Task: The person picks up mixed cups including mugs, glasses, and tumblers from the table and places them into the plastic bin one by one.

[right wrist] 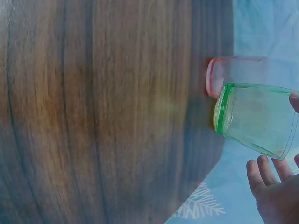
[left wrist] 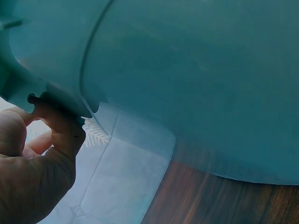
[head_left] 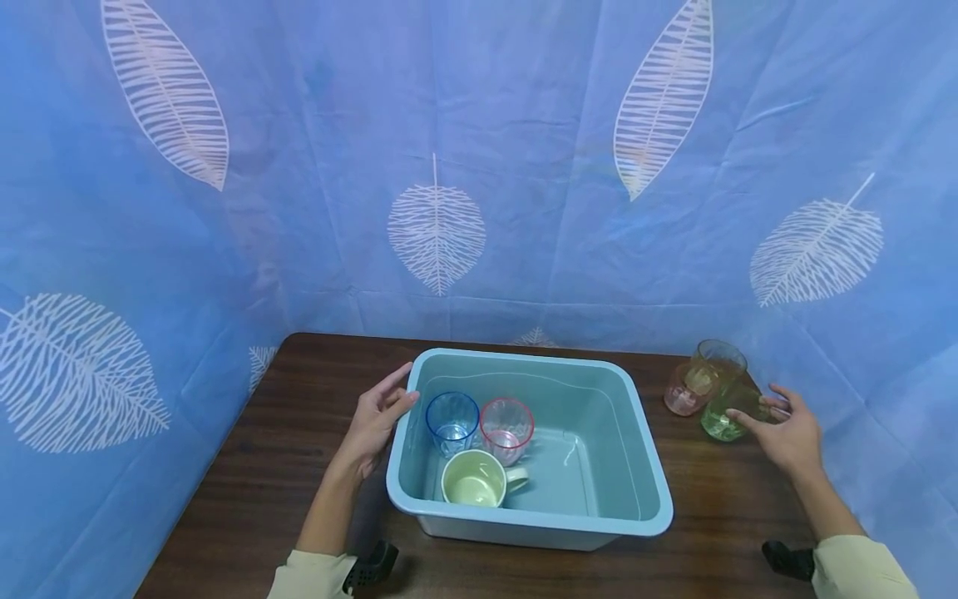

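A light blue plastic basin [head_left: 624, 449] stands on the table. My left hand [head_left: 377, 420] grips its left rim, and the left wrist view shows curled fingers [left wrist: 65, 128] under the basin's edge [left wrist: 65, 91]. Inside, toward the left, are a blue-rimmed glass [head_left: 452, 420], a pink-rimmed glass [head_left: 507, 428] and a pale green mug [head_left: 475, 481] with its handle to the right. Right of the basin, my right hand [head_left: 789, 433] is spread around an upright green glass [right wrist: 257, 116]; the fingertips [right wrist: 264, 165] look slightly apart from it. Whether the thumb touches the glass is unclear.
Close behind the green glass stand a pink glass [head_left: 683, 393] and an amber glass [head_left: 722, 356], near the far right of the dark wooden table [head_left: 277, 449]. A blue cloth with white leaf prints [head_left: 524, 208] hangs behind the table and at its sides.
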Demonstrator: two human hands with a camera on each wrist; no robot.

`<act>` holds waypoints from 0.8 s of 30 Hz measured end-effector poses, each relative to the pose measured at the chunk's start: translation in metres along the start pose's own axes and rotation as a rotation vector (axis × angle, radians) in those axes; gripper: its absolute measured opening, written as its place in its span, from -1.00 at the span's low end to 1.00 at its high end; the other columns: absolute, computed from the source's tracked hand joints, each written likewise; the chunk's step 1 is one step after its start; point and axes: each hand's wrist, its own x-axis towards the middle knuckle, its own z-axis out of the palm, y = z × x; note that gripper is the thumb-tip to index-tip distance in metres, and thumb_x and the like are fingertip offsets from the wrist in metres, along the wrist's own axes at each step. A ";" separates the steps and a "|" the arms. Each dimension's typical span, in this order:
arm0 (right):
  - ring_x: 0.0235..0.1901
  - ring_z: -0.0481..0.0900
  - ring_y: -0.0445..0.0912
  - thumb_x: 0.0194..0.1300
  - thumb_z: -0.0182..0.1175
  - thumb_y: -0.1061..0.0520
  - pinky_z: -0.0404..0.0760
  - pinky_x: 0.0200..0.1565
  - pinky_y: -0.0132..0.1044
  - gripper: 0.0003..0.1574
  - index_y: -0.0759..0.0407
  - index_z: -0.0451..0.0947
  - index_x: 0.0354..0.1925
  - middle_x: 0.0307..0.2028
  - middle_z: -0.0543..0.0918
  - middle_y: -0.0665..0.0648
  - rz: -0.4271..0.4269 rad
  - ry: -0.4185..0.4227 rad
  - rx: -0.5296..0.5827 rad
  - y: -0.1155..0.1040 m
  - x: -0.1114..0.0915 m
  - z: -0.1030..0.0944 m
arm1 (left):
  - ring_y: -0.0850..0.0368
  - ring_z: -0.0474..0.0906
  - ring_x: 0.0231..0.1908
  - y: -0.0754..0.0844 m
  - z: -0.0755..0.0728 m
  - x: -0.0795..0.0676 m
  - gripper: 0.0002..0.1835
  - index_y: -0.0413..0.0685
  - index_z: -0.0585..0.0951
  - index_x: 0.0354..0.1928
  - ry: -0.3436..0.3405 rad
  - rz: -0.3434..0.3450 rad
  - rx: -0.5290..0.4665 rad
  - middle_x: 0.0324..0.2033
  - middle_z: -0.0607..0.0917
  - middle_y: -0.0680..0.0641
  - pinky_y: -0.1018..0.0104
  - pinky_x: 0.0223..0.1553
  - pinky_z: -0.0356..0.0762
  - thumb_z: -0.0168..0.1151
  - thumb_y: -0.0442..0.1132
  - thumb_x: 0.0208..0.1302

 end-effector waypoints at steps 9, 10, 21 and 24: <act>0.33 0.33 0.48 0.38 0.37 -0.11 0.53 0.01 -0.19 0.13 0.33 0.03 0.60 0.22 0.45 0.31 0.010 0.038 0.051 -0.013 -0.002 -0.012 | 0.00 0.66 -0.18 0.000 0.000 -0.001 -0.37 -0.10 0.33 0.55 0.000 0.000 -0.003 -0.20 0.72 -0.22 0.26 -0.11 0.73 0.24 -0.24 0.52; 0.33 0.33 0.47 0.38 0.38 -0.10 0.53 0.00 -0.27 0.13 0.32 0.03 0.60 0.19 0.46 0.22 0.008 0.037 0.059 -0.013 -0.002 -0.013 | 0.00 0.66 -0.18 0.000 0.000 -0.002 -0.37 -0.10 0.33 0.55 0.000 -0.001 -0.003 -0.20 0.72 -0.22 0.26 -0.11 0.73 0.24 -0.24 0.52; 0.34 0.27 0.57 0.39 0.35 -0.13 0.59 -0.06 -0.01 0.16 0.19 -0.05 0.65 0.36 0.37 0.22 0.041 0.024 0.098 -0.028 -0.001 -0.021 | 0.01 0.66 -0.20 0.000 0.000 -0.001 -0.37 -0.11 0.32 0.55 -0.009 0.000 -0.011 -0.23 0.72 -0.18 0.23 -0.10 0.73 0.24 -0.24 0.52; 0.35 0.27 0.57 0.38 0.36 -0.12 0.58 -0.05 -0.01 0.15 0.20 -0.02 0.64 0.35 0.35 0.27 0.033 0.028 0.100 -0.032 -0.001 -0.020 | 0.03 0.65 -0.23 0.000 -0.001 -0.001 -0.37 -0.11 0.33 0.55 -0.011 0.002 -0.014 -0.25 0.71 -0.17 0.23 -0.12 0.73 0.24 -0.25 0.52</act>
